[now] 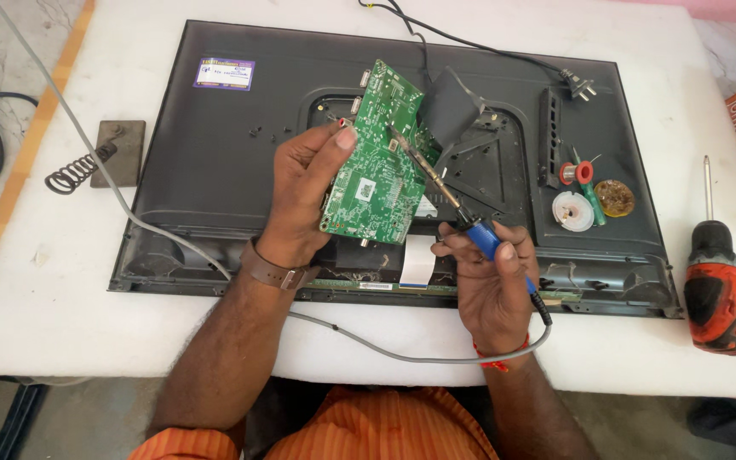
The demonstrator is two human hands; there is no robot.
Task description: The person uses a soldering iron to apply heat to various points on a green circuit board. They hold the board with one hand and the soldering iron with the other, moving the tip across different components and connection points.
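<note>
I count one board, one iron, one TV, one drill, one stand, and two solder spools beside a round tin. My left hand pinches the green board by its left edge, thumb on the face, holding it tilted above the middle of the TV's back. Its long axis runs from upper right down to lower left. My right hand is closed around the iron's blue handle. The iron's long axis runs diagonally, tip pointing up and left, touching the board near its right edge. Its grey cord trails off to the left.
</note>
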